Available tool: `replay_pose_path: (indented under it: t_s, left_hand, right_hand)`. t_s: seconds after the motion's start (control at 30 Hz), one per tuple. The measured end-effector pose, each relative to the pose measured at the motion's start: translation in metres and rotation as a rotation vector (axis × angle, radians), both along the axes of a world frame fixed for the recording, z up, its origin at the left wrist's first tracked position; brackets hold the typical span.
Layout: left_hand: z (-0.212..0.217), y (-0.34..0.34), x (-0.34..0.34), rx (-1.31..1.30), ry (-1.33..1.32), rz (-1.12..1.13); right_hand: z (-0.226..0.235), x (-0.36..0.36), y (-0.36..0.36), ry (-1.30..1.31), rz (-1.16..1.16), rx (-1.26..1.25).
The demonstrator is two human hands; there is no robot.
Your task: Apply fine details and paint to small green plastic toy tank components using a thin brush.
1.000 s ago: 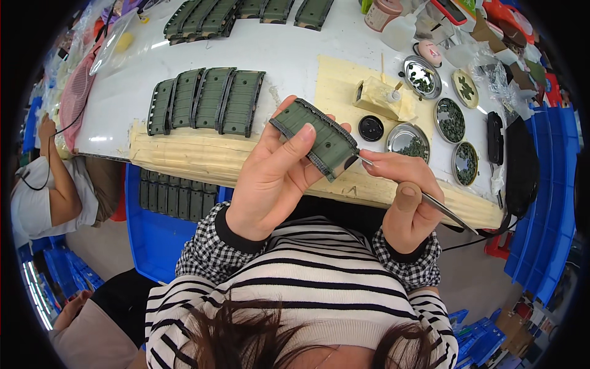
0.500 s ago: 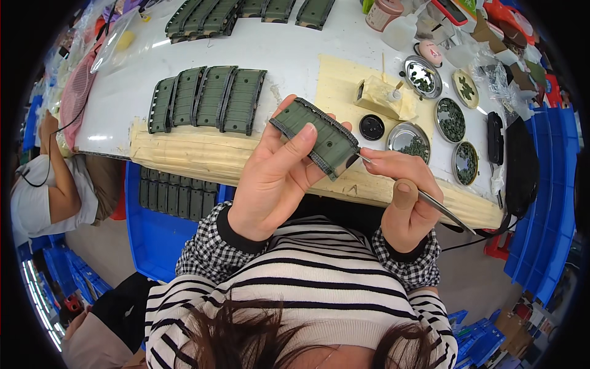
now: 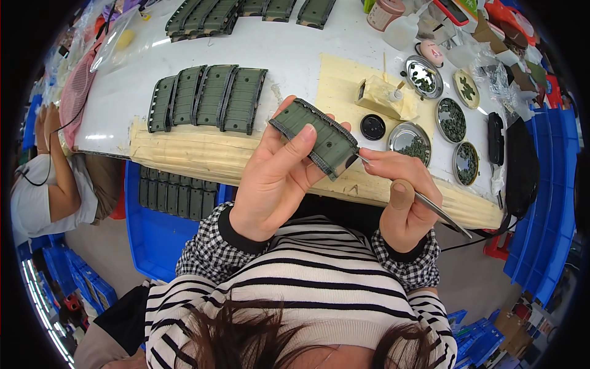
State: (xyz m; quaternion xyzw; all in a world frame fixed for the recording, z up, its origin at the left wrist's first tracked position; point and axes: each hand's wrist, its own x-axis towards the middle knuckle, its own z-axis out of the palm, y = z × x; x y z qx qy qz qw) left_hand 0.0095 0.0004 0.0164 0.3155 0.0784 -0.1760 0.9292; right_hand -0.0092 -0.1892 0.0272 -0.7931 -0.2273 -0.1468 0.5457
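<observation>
My left hand (image 3: 270, 178) is closed around a curved green plastic panel (image 3: 316, 138), thumb on its ribbed face and fingers behind. The panel has small holes, dark ridged long edges and a camouflage-patterned side. In my right hand (image 3: 407, 200) is a pair of metal tweezers (image 3: 444, 215), with a finger cover on the thumb. Their tip meets the panel's right end; whether it pinches a small part there is too small to tell. Several similar panels (image 3: 209, 98) stand in a row beyond my left hand.
Round metal dishes (image 3: 452, 120) of small dark green pieces stand at the right. Near them are a yellow-wrapped block (image 3: 386, 98) and a black round lid (image 3: 372, 127). More panels (image 3: 203, 18) lie at the back. A blue bin (image 3: 147, 240) sits below the table's padded edge. A co-worker's arm (image 3: 61, 190) is at the left.
My hands, the panel and the tweezers hold almost the same place; the tweezers' rear end has tilted very slightly. At the far left the co-worker's hands have shifted upward.
</observation>
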Motion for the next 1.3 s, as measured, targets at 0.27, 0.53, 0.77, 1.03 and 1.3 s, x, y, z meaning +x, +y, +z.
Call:
replay_pose_path:
  t_s: [0.27, 0.53, 0.77, 1.03, 1.3]
  left_hand:
    - [0.001, -0.001, -0.002, 0.029, -0.024, 0.006]
    - [0.0, 0.0, -0.003, -0.021, 0.022, 0.0]
    - [0.001, -0.007, -0.009, 0.003, -0.036, 0.04]
    - [0.001, -0.002, -0.005, -0.073, -0.01, -0.002]
    - [0.0, 0.001, -0.004, -0.149, 0.0, -0.036]
  right_hand:
    - [0.002, 0.001, 0.001, -0.009, 0.004, -0.039]
    - [0.005, 0.0, 0.002, -0.053, -0.009, -0.064]
    - [0.005, -0.003, 0.004, -0.056, -0.049, -0.09]
    - [0.01, -0.002, -0.001, -0.091, 0.033, -0.132]
    - [0.019, -0.005, -0.004, -0.107, 0.097, -0.164]
